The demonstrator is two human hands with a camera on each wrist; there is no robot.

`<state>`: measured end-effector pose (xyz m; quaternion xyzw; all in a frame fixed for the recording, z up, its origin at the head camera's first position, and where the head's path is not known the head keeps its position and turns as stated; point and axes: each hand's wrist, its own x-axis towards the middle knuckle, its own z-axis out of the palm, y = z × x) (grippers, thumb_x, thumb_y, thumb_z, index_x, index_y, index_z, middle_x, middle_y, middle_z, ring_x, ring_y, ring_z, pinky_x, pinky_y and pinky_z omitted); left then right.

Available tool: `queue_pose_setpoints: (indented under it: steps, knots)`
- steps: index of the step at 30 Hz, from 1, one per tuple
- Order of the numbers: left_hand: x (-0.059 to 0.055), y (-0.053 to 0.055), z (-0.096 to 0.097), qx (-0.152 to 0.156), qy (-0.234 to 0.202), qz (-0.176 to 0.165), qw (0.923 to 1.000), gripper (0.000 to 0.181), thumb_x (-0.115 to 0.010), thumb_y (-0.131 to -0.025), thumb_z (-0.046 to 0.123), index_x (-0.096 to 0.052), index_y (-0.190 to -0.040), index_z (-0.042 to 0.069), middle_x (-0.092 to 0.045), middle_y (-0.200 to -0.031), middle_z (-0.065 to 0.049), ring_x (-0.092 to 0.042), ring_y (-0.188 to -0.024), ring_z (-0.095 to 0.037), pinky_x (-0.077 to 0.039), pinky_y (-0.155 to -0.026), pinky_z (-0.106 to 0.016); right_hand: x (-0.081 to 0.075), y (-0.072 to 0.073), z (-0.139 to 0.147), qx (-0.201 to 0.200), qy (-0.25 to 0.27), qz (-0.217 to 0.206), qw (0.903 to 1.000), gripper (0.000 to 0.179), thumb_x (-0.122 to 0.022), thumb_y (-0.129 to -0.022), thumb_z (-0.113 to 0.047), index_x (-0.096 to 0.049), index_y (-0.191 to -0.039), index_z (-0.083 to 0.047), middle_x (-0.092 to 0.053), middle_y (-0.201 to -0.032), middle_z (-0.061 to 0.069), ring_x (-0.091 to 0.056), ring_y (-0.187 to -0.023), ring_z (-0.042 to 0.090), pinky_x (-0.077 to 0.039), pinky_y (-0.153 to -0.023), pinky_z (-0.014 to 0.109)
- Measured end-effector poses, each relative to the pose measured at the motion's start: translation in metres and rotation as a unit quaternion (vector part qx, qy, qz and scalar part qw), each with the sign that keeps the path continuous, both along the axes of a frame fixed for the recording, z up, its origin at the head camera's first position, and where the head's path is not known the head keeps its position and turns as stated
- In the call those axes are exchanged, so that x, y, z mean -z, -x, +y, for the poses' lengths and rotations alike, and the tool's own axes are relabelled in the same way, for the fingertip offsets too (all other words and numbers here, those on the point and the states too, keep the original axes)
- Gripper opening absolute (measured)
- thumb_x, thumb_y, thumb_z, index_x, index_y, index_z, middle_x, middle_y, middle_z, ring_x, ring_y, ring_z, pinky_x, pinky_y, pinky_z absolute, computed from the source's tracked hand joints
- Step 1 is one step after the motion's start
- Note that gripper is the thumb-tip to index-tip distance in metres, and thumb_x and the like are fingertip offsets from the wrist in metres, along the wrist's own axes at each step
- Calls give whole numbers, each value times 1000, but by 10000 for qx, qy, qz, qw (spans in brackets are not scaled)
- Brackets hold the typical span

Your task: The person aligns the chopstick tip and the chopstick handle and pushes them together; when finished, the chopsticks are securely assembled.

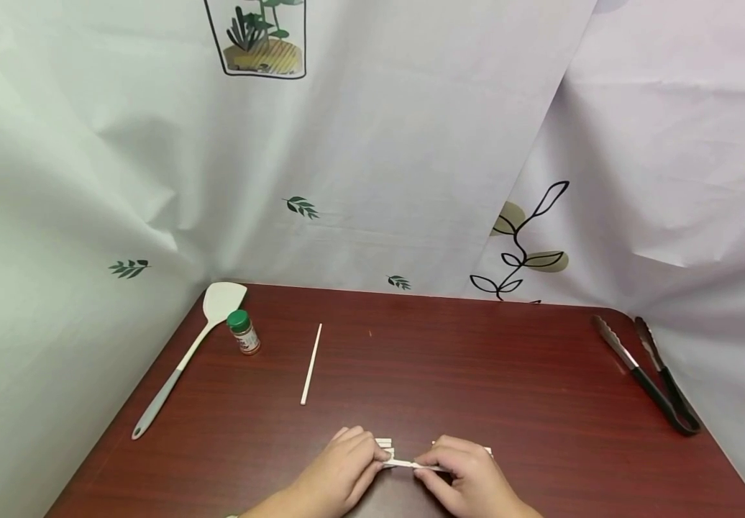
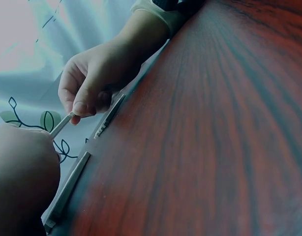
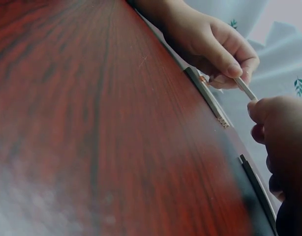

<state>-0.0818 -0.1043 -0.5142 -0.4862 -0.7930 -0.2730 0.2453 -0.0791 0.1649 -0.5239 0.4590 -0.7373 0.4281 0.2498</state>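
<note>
My left hand (image 1: 340, 467) and right hand (image 1: 466, 475) meet near the table's front, each pinching one thin white stick (image 1: 401, 463) between thumb and fingers. A short stretch of it shows between the hands, with a slight kink near the right fingertips. Both wrist views show the stick (image 2: 61, 126) (image 3: 246, 89) raised above the tabletop. Short pale pieces (image 1: 384, 442) lie side by side just beyond the left fingertips. More pieces (image 1: 489, 451) lie behind the right hand, mostly hidden by it.
A whole thin stick (image 1: 311, 365) lies farther back, left of centre. Beyond it stand a green-capped spice jar (image 1: 244, 332) and a white spatula (image 1: 191, 349) lying along the left edge. Black-handled tongs (image 1: 657, 381) lie spread at the right edge. Patterned white cloth (image 1: 398, 144) hangs behind.
</note>
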Motion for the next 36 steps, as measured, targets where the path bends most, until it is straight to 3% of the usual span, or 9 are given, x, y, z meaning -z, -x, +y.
queue_pose_setpoints:
  steps: [7,10,15,20,23,30,33,36]
  knots:
    - [-2,-2,2,10,-4,-100,9999,7,-59,-109,19,-64,-106,14,-65,-99,9,-59,-89,-6,-44,-84,-21,0,-1,-3,-100,73,104,9999,4,-76,-101,-15,-77,-98,-13,-64,-85,-10,-53,-68,-4,-42,-64,4]
    - [-4,-4,4,9,-13,-321,9995,12,-56,-111,20,-64,-105,14,-66,-99,8,-60,-90,-7,-46,-86,-23,-2,-3,-5,-116,104,115,9998,3,-78,-98,-10,-76,-97,-12,-63,-83,-9,-53,-65,-1,-41,-65,3]
    - [-5,-4,5,93,-43,-242,9997,8,-57,-110,18,-63,-106,15,-65,-98,9,-58,-90,-6,-45,-86,-20,-8,-8,-9,-84,91,7,9999,14,-83,-90,-1,-75,-96,-11,-61,-79,-7,-52,-61,3,-38,-67,1]
    - [-1,-4,10,131,-200,-112,9997,10,-54,-112,17,-62,-106,14,-62,-97,8,-56,-88,-6,-44,-85,-16,-8,-7,-7,-96,127,103,9998,6,-79,-97,-7,-75,-96,-11,-61,-80,-8,-52,-65,0,-39,-66,2]
    - [1,-6,17,110,-381,-169,9991,13,-51,-113,17,-61,-106,13,-64,-98,6,-58,-89,-7,-46,-87,-18,-11,-5,-6,-74,262,434,9987,7,-75,-101,-12,-76,-95,-9,-63,-81,-7,-52,-66,-2,-40,-65,3]
    - [1,-5,20,-17,-653,50,9979,10,-56,-111,17,-64,-110,13,-69,-103,6,-63,-93,-8,-47,-87,-21,-30,1,-8,144,742,1393,9874,18,-77,-101,-17,-78,-88,-4,-71,-80,0,-66,-70,8,-54,-65,24]
    - [0,-4,16,-20,-821,-22,9966,9,-58,-110,16,-66,-112,12,-71,-105,5,-64,-93,-8,-46,-85,-21,-35,1,-11,414,899,1434,9847,21,-77,-101,-20,-78,-93,-1,-72,-82,3,-66,-71,12,-51,-65,26]
    - [1,-2,10,-78,-1088,-251,9937,10,-58,-110,14,-67,-112,11,-73,-105,4,-64,-90,-7,-47,-85,-23,-32,-1,-10,918,1023,1147,9838,26,-77,-101,-26,-77,-102,0,-71,-88,6,-65,-73,16,-49,-68,25]
